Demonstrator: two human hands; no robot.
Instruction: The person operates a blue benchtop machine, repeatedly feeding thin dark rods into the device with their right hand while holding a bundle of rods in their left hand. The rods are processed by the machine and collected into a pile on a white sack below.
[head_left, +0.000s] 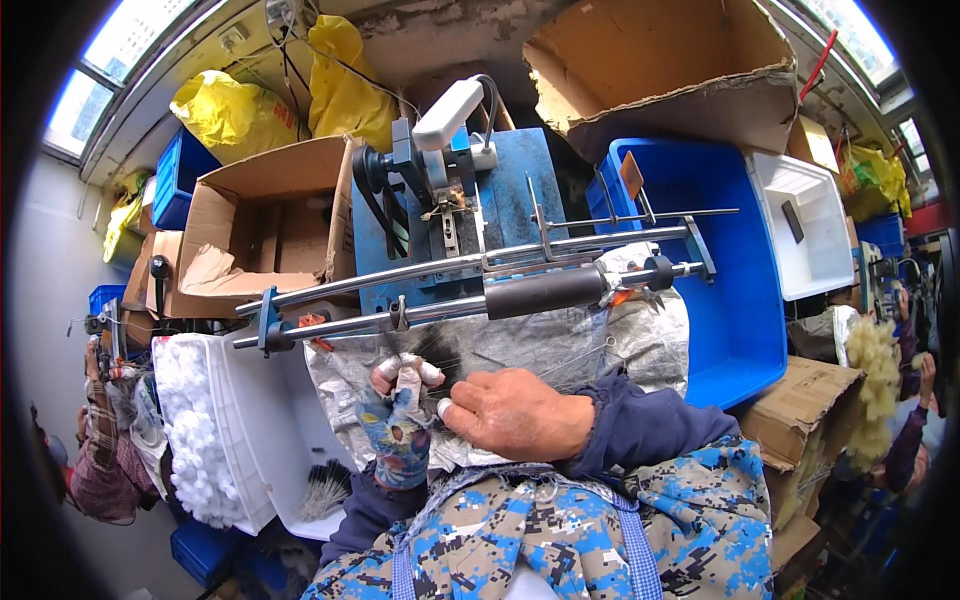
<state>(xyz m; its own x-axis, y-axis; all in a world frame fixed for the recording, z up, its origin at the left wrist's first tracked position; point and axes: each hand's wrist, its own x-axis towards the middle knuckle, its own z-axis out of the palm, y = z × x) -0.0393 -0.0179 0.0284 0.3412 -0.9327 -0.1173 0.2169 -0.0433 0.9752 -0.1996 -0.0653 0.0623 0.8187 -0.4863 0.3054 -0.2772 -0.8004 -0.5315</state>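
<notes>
My left hand (403, 400), in a patterned cloth covering with white tape on the fingertips, is closed in a pinch. Beside it my right hand (520, 412) is bare apart from tape on the thumb, its fingers curled and knuckles up. What either hand grips is too small or hidden to name. Thin wires (570, 372) lie on the silver sheet (345, 375) around the hands, one ending in a small loop. Dark bristly material (440, 350) shows just beyond my fingers. Over the sheet runs a metal rail (440, 311) with a black foam sleeve (545, 292).
A blue machine (520, 175) stands behind the rails. To the left are a cardboard box (270, 175), a white bin (285, 400) with wire brushes (325, 490), and white tufts (198, 430). A blue tub (735, 300) sits right. Other people work at both edges.
</notes>
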